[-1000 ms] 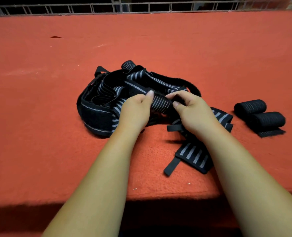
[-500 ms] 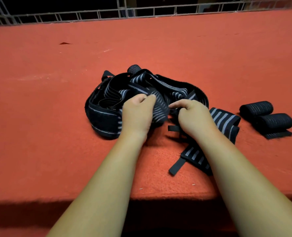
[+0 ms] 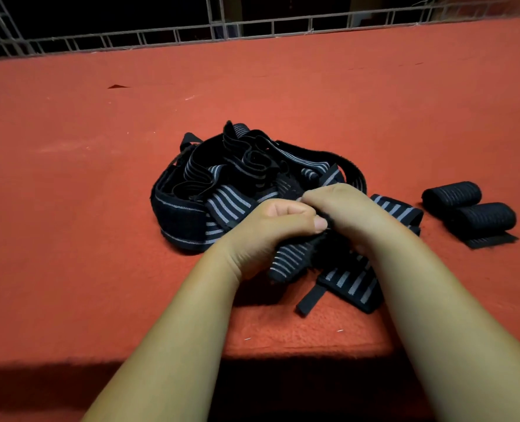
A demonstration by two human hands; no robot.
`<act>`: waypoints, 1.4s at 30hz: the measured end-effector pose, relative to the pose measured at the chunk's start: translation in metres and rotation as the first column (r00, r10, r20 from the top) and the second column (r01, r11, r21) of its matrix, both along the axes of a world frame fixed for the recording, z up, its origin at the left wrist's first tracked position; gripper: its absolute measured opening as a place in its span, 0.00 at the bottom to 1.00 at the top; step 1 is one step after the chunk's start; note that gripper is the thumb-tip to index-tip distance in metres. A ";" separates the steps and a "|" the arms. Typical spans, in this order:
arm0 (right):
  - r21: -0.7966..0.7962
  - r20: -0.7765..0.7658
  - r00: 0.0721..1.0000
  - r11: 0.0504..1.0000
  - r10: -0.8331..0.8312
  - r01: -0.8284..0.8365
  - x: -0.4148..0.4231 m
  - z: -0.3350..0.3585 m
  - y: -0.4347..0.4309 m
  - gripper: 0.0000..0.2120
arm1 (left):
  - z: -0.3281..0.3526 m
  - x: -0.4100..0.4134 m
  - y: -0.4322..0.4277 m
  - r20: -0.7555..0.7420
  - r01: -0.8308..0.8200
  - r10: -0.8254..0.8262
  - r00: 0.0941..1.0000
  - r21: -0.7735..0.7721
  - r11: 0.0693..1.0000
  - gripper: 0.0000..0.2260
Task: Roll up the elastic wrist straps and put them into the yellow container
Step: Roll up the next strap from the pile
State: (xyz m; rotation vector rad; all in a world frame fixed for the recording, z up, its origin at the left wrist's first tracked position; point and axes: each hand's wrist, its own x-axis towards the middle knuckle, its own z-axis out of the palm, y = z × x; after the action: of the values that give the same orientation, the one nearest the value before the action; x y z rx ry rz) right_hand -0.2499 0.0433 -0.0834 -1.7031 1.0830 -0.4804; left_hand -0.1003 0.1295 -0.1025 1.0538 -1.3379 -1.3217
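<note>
A tangled heap of black wrist straps with grey stripes (image 3: 222,178) lies in the middle of the red surface. My left hand (image 3: 271,233) and my right hand (image 3: 344,211) are close together just in front of the heap, both gripping one black and grey strap (image 3: 289,260) whose end hangs below my left hand. Another loose strap (image 3: 353,281) lies flat under my right wrist. Two rolled straps (image 3: 472,214) rest side by side at the right. No yellow container is in view.
The red felt-covered table (image 3: 100,208) stretches wide to the left and back. Its front edge runs just below my forearms. A metal grille (image 3: 252,28) stands behind the far edge.
Both hands have pulled toward me and closed together on the strap. Its striped end now hangs under my left hand. The camera has tilted down slightly.
</note>
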 end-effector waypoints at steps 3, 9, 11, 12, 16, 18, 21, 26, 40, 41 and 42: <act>-0.049 0.123 0.989 0.995 -0.083 0.090 0.002 -0.005 -0.004 0.09 | 0.008 -0.003 -0.001 -0.023 -0.165 0.167 0.986 0.065 0.984 0.16; -0.175 0.434 0.901 0.979 -0.022 0.108 0.000 0.001 -0.001 0.20 | -0.004 0.012 -0.023 -0.048 -0.447 0.490 0.870 0.344 0.826 0.28; -0.252 0.443 0.894 0.966 0.067 0.052 -0.002 0.003 -0.002 0.22 | -0.005 0.012 -0.024 -0.096 -0.396 0.455 0.885 0.358 0.846 0.31; -0.258 0.454 0.884 0.966 0.110 0.012 -0.003 0.003 -0.002 0.23 | -0.004 0.012 -0.025 -0.132 -0.370 0.438 0.889 0.356 0.858 0.32; -0.180 0.489 0.841 0.970 0.230 -0.161 -0.004 -0.002 -0.001 0.24 | -0.003 0.014 -0.027 -0.231 -0.299 0.401 0.886 0.375 0.878 0.28; -0.215 0.449 0.850 0.957 0.276 -0.198 -0.005 -0.002 -0.001 0.23 | -0.005 0.017 -0.027 -0.240 -0.298 0.406 0.882 0.383 0.874 0.22; -0.296 0.333 0.900 0.938 0.280 -0.182 -0.007 0.002 0.001 0.21 | -0.007 0.023 -0.030 -0.315 -0.377 0.476 0.821 0.326 0.867 0.13; -0.447 0.294 0.952 0.893 0.085 0.058 -0.001 0.004 0.010 0.20 | 0.000 0.024 -0.035 -0.388 -0.491 0.575 0.721 0.300 0.818 0.11; -0.330 0.569 0.815 0.878 -0.108 0.346 -0.001 0.011 0.007 0.25 | -0.005 0.038 -0.025 0.277 -0.807 0.821 0.499 -0.195 0.557 0.38; -0.302 0.575 0.814 0.903 -0.083 0.306 -0.001 0.011 0.008 0.25 | -0.003 0.036 -0.022 0.446 -0.734 0.770 0.456 -0.301 0.609 0.45; -0.267 0.584 0.810 0.928 -0.059 0.260 -0.001 0.012 0.009 0.25 | 0.000 0.034 -0.020 0.570 -0.659 0.705 0.421 -0.342 0.670 0.48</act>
State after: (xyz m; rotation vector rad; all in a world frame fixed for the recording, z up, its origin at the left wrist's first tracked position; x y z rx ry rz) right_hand -0.2504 0.0526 -0.0716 -1.5924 0.7252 -1.2629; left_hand -0.0663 0.1091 -0.1026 1.8898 -1.1718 -0.2308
